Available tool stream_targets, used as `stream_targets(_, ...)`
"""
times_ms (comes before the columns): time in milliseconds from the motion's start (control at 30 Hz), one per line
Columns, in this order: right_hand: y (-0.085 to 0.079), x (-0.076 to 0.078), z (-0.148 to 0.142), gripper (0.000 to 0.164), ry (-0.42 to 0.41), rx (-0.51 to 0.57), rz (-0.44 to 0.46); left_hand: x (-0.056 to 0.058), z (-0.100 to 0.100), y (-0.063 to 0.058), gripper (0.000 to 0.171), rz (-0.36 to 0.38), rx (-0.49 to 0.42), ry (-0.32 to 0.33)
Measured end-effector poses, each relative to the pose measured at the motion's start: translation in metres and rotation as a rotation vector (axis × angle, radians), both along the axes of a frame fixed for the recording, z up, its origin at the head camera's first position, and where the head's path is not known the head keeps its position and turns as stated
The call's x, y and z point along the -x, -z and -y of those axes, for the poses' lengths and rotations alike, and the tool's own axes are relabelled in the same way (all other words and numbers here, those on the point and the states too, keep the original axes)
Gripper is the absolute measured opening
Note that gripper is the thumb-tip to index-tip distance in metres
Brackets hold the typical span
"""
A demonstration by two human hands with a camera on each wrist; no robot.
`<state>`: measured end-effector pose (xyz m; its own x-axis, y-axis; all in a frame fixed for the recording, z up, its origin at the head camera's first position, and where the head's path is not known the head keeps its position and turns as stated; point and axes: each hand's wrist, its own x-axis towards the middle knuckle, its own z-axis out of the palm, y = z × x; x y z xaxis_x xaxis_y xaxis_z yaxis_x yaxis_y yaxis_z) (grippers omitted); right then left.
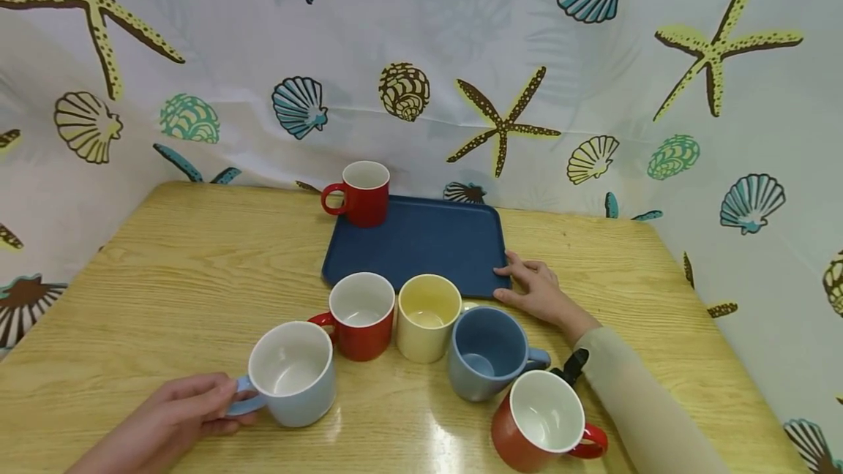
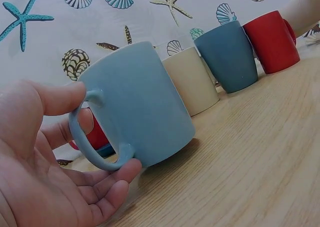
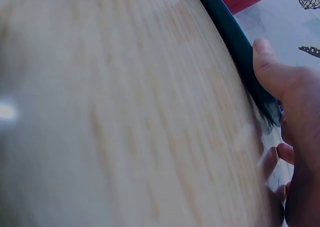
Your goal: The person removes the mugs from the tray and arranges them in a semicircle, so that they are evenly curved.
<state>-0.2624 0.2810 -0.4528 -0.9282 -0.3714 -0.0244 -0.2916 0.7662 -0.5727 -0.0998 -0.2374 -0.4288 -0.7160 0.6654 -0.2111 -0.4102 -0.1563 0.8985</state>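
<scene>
My left hand [image 1: 187, 412] pinches the handle of a light blue mug [image 2: 137, 104] with a white inside, its base close over the wooden table. Thumb and fingers hold that handle from the left. At the front right corner of a dark blue tray [image 1: 437, 243], my right hand [image 1: 536, 291] grips the rim, thumb along the edge in the right wrist view. A red mug [image 1: 366, 203] stands on the tray's back left corner, handle to the left. In front of the tray are a red mug [image 1: 362, 328] and a cream-yellow mug [image 1: 424, 335], side by side.
A darker blue mug [image 1: 484, 364] stands right of the yellow one, handle to the right. Nearer the front is another red mug [image 1: 527, 430], close to my right sleeve [image 1: 639, 393]. A patterned cloth [image 1: 408, 35] hangs behind the wooden table [image 1: 230, 254].
</scene>
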Motion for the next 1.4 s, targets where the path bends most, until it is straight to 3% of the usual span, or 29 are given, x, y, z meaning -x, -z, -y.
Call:
stream_targets(200,0.002,0.0,-0.002,0.056,-0.004,0.001,-0.01,0.004,-0.01,0.0,0.035,-0.055,0.045,-0.005)
stream_targets(600,0.004,0.001,0.0,0.056,-0.005,0.012,-0.011,0.011,-0.019,-0.004,0.028,-0.018,0.142,-0.037)
stream_targets(867,0.003,0.0,-0.001,0.059,-0.002,0.017,-0.01,0.013,-0.018,0.001,0.025,-0.049,0.1,-0.015)
stream_targets(1400,0.006,0.002,-0.001,0.058,0.009,-0.023,-0.013,0.02,-0.012,0.001,0.03,0.002,0.03,0.038)
